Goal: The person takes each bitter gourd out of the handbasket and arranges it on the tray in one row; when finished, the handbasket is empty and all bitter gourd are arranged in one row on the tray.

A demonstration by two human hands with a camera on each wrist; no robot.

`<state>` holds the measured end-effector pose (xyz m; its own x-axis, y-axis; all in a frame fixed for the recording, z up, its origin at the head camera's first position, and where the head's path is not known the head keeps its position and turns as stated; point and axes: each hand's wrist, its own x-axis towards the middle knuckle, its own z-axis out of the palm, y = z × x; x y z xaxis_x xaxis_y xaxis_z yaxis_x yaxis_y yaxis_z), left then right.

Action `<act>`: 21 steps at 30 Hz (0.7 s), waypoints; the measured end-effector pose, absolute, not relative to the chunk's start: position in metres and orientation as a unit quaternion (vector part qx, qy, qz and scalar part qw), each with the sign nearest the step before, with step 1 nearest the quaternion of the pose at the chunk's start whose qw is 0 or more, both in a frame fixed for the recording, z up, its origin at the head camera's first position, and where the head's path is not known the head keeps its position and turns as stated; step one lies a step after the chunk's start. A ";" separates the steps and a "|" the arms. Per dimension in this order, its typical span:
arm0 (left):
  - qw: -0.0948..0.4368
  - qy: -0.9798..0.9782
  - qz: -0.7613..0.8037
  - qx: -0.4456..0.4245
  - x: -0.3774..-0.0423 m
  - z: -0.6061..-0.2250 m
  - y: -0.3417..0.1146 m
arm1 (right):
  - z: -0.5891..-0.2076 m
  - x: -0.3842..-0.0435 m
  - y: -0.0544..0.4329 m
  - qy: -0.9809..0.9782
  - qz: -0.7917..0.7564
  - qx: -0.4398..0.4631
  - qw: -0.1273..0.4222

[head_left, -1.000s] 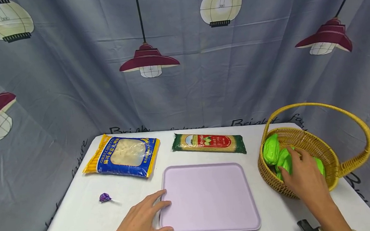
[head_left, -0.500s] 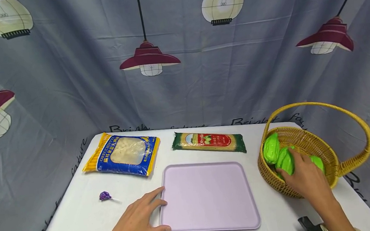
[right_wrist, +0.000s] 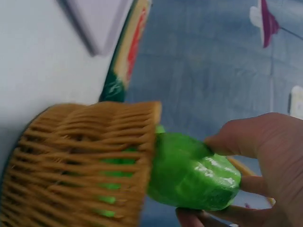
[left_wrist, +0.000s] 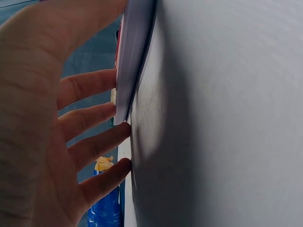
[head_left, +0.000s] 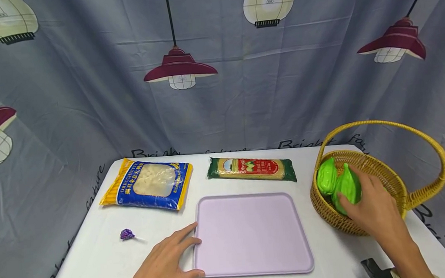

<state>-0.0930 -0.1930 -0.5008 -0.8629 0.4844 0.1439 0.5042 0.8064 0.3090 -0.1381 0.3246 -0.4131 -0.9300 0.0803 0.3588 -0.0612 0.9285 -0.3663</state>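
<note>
My right hand (head_left: 377, 205) grips a shiny green ribbed fruit (head_left: 347, 188) at the basket's mouth, thumb on the near side. In the right wrist view this fruit (right_wrist: 191, 172) stands partly above the woven rim. Another green fruit (head_left: 326, 176) lies beside it, against the left inner wall of the yellow wicker basket (head_left: 330, 218). My left hand (head_left: 163, 259) rests at the left edge of the pale purple tray (head_left: 253, 234), fingers spread and thumb near the front corner. In the left wrist view its thumb and fingertips (left_wrist: 110, 111) meet the tray's side (left_wrist: 130, 61).
A blue and yellow pasta bag (head_left: 153, 183) lies at the back left, and a green and red pasta packet (head_left: 250, 168) behind the tray. A purple-wrapped lollipop (head_left: 127, 234) is left of my left hand. The basket's tall handle (head_left: 441, 156) arches over its right side.
My right hand has risen a little with the green fruit, which now stands higher in the basket. A green fruit right of the hand is now hidden. The left hand stays by the tray.
</note>
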 end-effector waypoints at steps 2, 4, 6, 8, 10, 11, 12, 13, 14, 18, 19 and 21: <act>0.034 -0.949 -0.171 -0.263 -0.093 -0.501 -0.194 | -0.408 -0.136 0.319 -0.959 0.199 0.006 0.201; 0.040 -0.948 -0.173 -0.266 -0.093 -0.501 -0.194 | -0.404 -0.134 0.311 -0.955 0.208 0.021 0.213; 0.043 -0.947 -0.174 -0.268 -0.094 -0.501 -0.195 | -0.401 -0.132 0.303 -0.951 0.214 0.035 0.220; 0.043 -0.947 -0.174 -0.267 -0.094 -0.501 -0.195 | -0.398 -0.131 0.294 -0.950 0.217 0.046 0.220; 0.038 -0.947 -0.175 -0.265 -0.094 -0.501 -0.195 | -0.398 -0.130 0.285 -0.951 0.217 0.053 0.215; 0.036 -0.948 -0.176 -0.264 -0.095 -0.501 -0.195 | -0.399 -0.130 0.280 -0.951 0.218 0.057 0.212; 0.035 -0.948 -0.176 -0.264 -0.095 -0.501 -0.195 | -0.400 -0.130 0.275 -0.951 0.219 0.063 0.210; 0.035 -0.948 -0.176 -0.263 -0.095 -0.501 -0.195 | -0.402 -0.130 0.271 -0.950 0.222 0.070 0.210; 0.037 -0.947 -0.176 -0.264 -0.095 -0.501 -0.195 | -0.404 -0.131 0.266 -0.948 0.224 0.080 0.212; 0.042 -0.947 -0.175 -0.265 -0.095 -0.502 -0.196 | -0.416 -0.132 0.250 -0.939 0.238 0.120 0.215; 0.043 -0.947 -0.173 -0.266 -0.095 -0.502 -0.196 | -0.419 -0.132 0.245 -0.938 0.242 0.129 0.212; 0.042 -0.947 -0.172 -0.267 -0.095 -0.503 -0.196 | -0.424 -0.133 0.237 -0.936 0.251 0.142 0.200</act>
<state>-0.0946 -0.1963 -0.5027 -0.8540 0.4910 0.1720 0.5201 0.7983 0.3037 -0.1332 0.2372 -0.4235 -0.8799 -0.1649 0.4457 -0.3659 0.8336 -0.4138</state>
